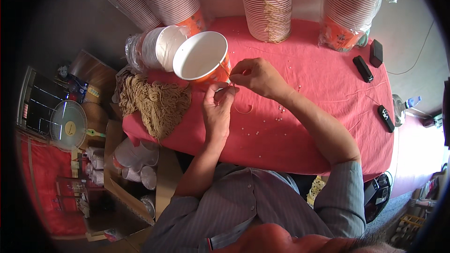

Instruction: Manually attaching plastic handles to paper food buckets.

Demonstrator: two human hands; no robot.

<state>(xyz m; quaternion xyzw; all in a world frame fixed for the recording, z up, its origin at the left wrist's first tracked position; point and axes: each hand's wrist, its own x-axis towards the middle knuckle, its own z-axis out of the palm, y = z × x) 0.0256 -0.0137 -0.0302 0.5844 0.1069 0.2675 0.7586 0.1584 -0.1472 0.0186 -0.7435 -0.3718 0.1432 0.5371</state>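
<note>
Right hand (255, 78) and left hand (219, 110) nearly meet, both pinching thin cord (225, 70) by the tub (200, 57), just beyond my left. Tan yarn heap (154, 100) (shaggy) left of my left hand; white beads (281, 108) below my right wrist.

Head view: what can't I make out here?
In the head view:
Whatever the left hand and right hand may pinch: they cover it.
The underside of the paper bucket: hidden by its own body.
The top of the middle stack: cut off by the upper edge.
The white specks: too small to identify.
</note>
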